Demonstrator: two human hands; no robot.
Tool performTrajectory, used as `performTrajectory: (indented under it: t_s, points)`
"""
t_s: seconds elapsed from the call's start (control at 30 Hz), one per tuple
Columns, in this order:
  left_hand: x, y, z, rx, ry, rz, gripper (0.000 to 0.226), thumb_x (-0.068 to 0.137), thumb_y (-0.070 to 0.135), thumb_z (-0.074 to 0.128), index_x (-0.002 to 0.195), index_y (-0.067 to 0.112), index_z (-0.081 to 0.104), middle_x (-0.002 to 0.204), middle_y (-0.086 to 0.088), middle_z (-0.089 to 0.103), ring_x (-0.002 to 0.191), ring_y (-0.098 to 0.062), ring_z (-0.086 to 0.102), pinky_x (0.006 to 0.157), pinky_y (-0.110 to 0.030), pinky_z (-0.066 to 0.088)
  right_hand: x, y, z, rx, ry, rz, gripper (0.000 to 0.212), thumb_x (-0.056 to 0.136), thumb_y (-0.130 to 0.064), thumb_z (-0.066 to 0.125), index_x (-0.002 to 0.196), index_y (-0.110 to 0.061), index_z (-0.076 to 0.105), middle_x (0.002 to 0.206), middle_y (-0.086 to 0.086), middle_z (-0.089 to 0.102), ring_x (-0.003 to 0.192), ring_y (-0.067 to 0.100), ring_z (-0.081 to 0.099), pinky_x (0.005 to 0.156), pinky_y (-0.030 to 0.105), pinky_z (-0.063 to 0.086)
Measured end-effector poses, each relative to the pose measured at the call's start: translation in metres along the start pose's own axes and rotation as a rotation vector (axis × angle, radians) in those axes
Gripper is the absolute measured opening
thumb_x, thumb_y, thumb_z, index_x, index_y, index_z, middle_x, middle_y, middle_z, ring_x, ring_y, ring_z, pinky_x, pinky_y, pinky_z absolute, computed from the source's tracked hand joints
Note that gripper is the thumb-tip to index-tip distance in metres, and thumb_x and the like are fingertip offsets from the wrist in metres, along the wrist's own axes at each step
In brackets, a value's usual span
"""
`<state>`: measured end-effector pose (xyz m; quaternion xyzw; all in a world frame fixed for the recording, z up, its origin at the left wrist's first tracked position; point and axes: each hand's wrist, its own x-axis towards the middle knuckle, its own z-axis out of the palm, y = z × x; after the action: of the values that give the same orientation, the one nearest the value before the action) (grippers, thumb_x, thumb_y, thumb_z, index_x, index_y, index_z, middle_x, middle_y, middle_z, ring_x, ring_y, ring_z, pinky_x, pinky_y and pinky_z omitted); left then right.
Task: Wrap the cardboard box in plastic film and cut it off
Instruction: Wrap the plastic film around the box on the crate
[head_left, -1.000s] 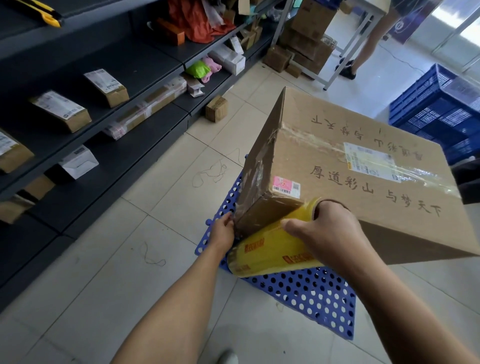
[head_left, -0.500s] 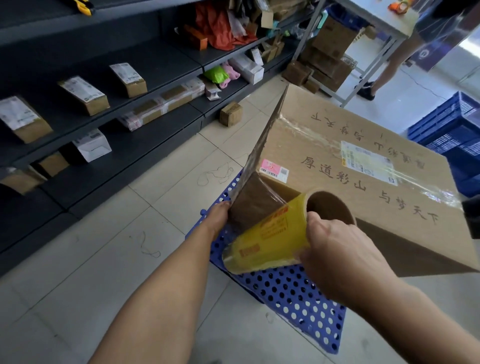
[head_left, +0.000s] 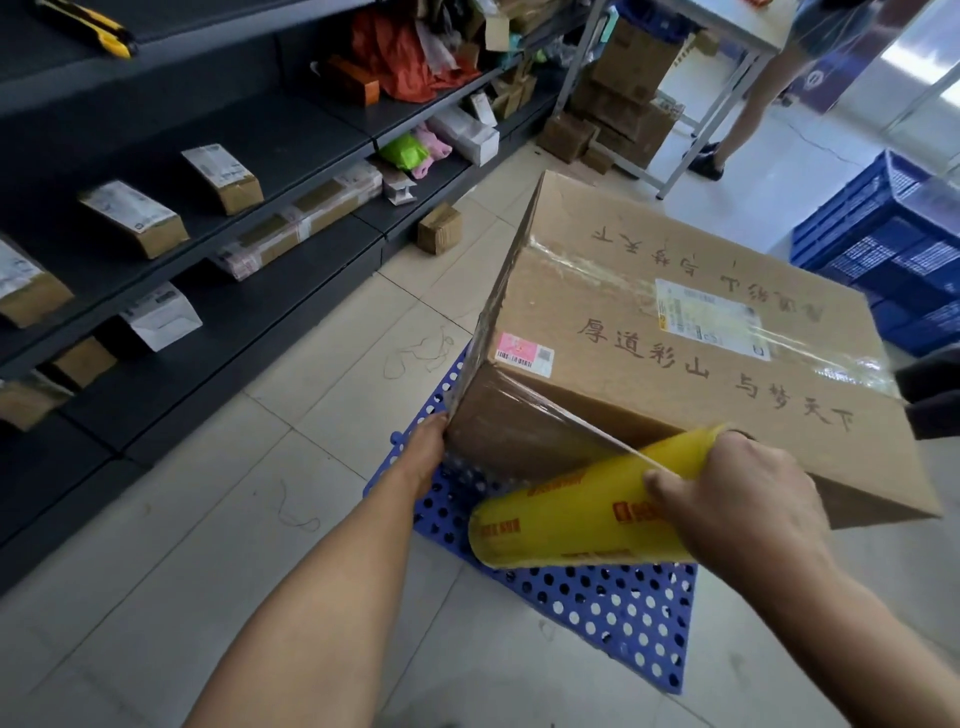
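A large cardboard box (head_left: 675, 374) with printed characters and a shipping label stands on a blue perforated mat (head_left: 613, 608). My right hand (head_left: 737, 509) grips a yellow roll of plastic film (head_left: 561, 525) near its right end. It holds the roll in front of the box's near side. A clear sheet of film stretches from the roll up across the box's near left corner. My left hand (head_left: 423, 452) presses against the lower left corner of the box, where the film lies. Its fingers are hidden behind the box edge.
Dark shelves (head_left: 156, 291) with small parcels run along the left. A yellow utility knife (head_left: 88, 26) lies on the top shelf. Blue crates (head_left: 883, 249) stand at the right. A person (head_left: 769, 88) stands by a white table behind stacked boxes. A small box (head_left: 439, 228) sits on the floor.
My right hand has pulled the roll down and to the right, away from the corner, drawing out more film over the box's near face. My left hand stays at the lower left corner.
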<state>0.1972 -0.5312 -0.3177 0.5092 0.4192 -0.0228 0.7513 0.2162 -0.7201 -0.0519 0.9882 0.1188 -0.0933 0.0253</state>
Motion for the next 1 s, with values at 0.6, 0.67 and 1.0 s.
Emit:
performTrajectory:
  t_s: [0.6,0.67,1.0]
  points:
    - [0.002,0.017,-0.007,0.136,0.149,0.006,0.013,0.095,0.013,0.045,0.092,0.013,0.057,0.101,-0.010,0.063,0.081,-0.018,0.055,0.064,-0.027,0.047,-0.015,-0.009,0.020,0.205,0.117,-0.160,0.040,0.085,-0.046,0.061,0.094,-0.021,0.032,0.066,-0.005,0.055,0.065,0.020,0.062,0.067,0.039,0.054]
    - [0.000,0.020,-0.009,0.169,0.108,0.012,0.021,0.095,0.006,0.041,0.099,0.012,0.061,0.108,-0.012,0.064,0.083,-0.020,0.057,0.068,-0.032,0.050,-0.015,-0.012,0.025,0.204,0.145,-0.178,0.041,0.085,-0.050,0.059,0.094,-0.021,0.033,0.065,-0.004,0.057,0.063,0.021,0.061,0.065,0.039,0.054]
    - [-0.015,0.028,-0.026,0.216,0.061,-0.026,0.026,0.096,0.024,0.053,0.118,0.011,0.051,0.111,-0.010,0.059,0.091,-0.022,0.056,0.065,-0.029,0.045,-0.013,-0.017,0.028,0.222,0.133,-0.163,0.041,0.086,-0.048,0.058,0.099,-0.019,0.032,0.071,-0.001,0.060,0.068,0.024,0.063,0.067,0.041,0.055]
